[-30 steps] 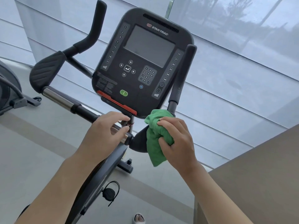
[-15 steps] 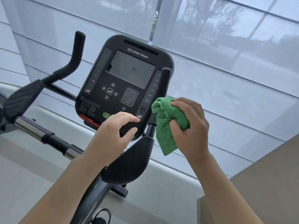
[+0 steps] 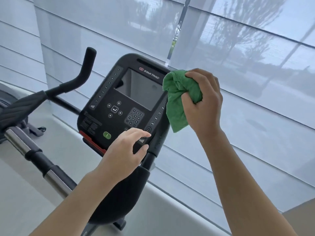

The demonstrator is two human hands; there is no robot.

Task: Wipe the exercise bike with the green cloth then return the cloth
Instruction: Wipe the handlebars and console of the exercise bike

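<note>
Since the earlier frame the right hand (image 3: 202, 99) is carrying the green cloth (image 3: 180, 97) up from the grip to the console (image 3: 129, 103) top right corner. Fingers are clenching the bunched cloth. Left hand (image 3: 126, 154) is hovering at the console's lower edge, fingers loosely spread, gripping nothing. Wiping looks mid-way; cloth return pending.

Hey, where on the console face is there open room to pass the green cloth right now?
Free: the screen and the left number strip, between the Star Trac logo and the arrow buttons. Crowded: the lower right corner, where the left hand lies. The right hand holds the green cloth at the right edge.
</note>
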